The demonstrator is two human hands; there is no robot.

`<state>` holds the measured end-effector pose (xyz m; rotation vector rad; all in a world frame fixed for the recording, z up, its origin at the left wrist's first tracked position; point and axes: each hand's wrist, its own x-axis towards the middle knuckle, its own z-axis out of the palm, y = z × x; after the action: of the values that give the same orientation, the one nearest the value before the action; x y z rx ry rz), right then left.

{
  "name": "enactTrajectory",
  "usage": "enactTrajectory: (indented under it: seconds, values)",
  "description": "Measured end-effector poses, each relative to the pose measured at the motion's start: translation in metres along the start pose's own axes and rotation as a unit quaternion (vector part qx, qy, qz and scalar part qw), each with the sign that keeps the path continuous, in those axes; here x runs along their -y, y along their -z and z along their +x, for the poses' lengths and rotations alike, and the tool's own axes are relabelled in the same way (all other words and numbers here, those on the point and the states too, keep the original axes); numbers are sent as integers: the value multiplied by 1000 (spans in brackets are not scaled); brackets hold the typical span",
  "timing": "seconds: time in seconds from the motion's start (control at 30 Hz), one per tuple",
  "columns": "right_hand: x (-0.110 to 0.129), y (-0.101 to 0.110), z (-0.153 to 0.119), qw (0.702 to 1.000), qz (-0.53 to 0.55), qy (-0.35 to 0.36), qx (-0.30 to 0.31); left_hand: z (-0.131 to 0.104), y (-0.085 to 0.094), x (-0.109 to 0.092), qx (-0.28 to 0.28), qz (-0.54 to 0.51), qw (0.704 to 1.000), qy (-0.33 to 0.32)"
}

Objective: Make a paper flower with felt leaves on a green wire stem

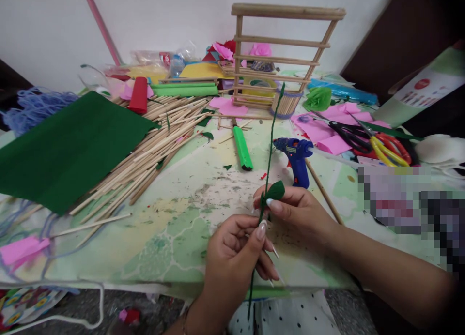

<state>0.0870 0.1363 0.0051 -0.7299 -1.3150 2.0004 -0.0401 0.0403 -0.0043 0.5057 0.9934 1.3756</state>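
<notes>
A long thin green stem [271, 146] stands nearly upright over the near part of the table, its lower end hanging past the table edge. My left hand [240, 257] pinches the stem below its middle, between thumb and fingers. Just above it, my right hand [290, 206] is closed on a small dark green leaf [276, 190] beside the stem, thumb and fingertips at the leaf's base. Behind my right hand, a blue glue gun [296, 158] rests on the table, and a green cutter [242, 148] lies to its left.
Wooden sticks [156, 146] and a dark green sheet [72, 146] cover the left side. A stick frame [278, 64] stands at the back. Scissors [388, 151] and pink paper [336, 127] lie at the right. A white hanger [101, 306] sits at the front left edge.
</notes>
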Motion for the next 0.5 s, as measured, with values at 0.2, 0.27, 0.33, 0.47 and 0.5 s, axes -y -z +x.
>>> enactTrajectory:
  seconds: [0.2, 0.27, 0.33, 0.47, 0.5]
  values:
    - [0, -1, 0, 998, -60, 14, -31, -4, -2, 0, -17, 50, 998, -17]
    - [0, -2, 0, 996, -69, 4, -48, -3, -2, 0, -8, 47, 999, -13]
    - [0, -2, 0, 996, -73, -6, -60, -1, -1, 0, 0, 41, 999, -7]
    - [0, -1, -1, 995, -72, -11, -68, 2, 0, -1, 7, 26, 1000, 3]
    - [0, 0, -1, 995, -70, -11, -66, 2, 0, -1, 9, 20, 1000, 6]
